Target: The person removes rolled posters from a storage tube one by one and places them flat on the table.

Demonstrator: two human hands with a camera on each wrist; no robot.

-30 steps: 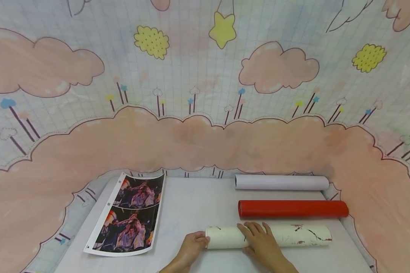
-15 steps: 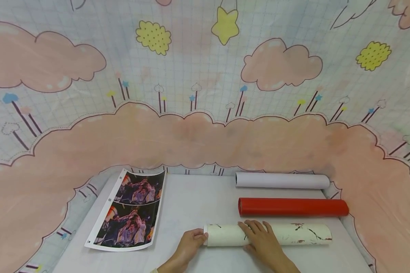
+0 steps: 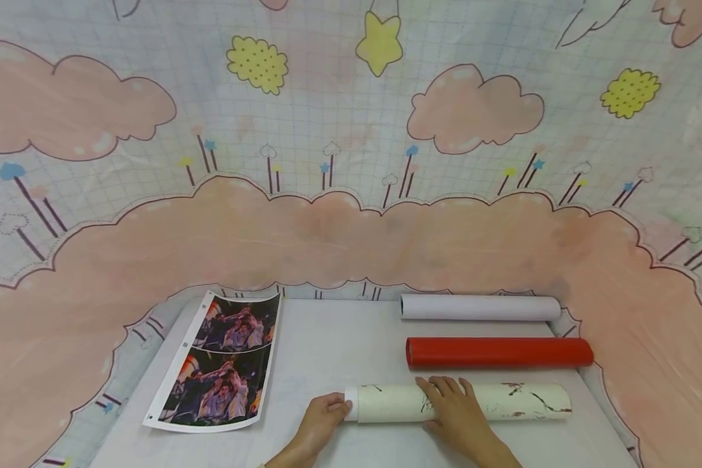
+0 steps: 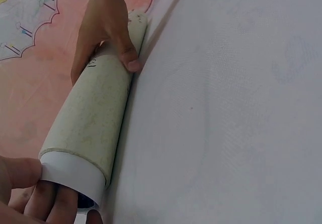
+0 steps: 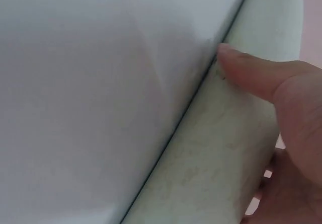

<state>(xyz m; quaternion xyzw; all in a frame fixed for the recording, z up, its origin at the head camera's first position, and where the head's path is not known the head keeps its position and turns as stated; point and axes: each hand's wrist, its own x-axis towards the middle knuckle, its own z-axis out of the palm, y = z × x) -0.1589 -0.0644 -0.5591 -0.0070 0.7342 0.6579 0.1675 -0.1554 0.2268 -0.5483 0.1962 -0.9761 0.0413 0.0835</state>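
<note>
A cream tube [image 3: 386, 404] with dark branch-like markings lies crosswise near the front of the table. From its left end sticks out a short white rolled sheet [image 3: 351, 404]. My left hand [image 3: 322, 419] pinches that white roll at its rim; in the left wrist view the thumb [image 4: 20, 172] lies outside the rim and fingers reach into the dark opening. Farther right, my right hand [image 3: 459, 416] grips the cream tube from above, its thumb [image 5: 246, 70] on the near side and the other fingers over the far side. The rest of the white roll is hidden inside the tube.
Behind the cream tube lies a red tube [image 3: 497, 352], and behind that a white tube [image 3: 480, 307]. At the left is a slightly curled sheet [image 3: 222, 390] printed with two similar photos. A cloud-patterned cloth [image 3: 351, 240] hangs around the white table [image 3: 327, 351].
My left hand has moved slightly left with the white roll, and more of it shows outside the cream tube. My right hand keeps its hold and has shifted slightly right.
</note>
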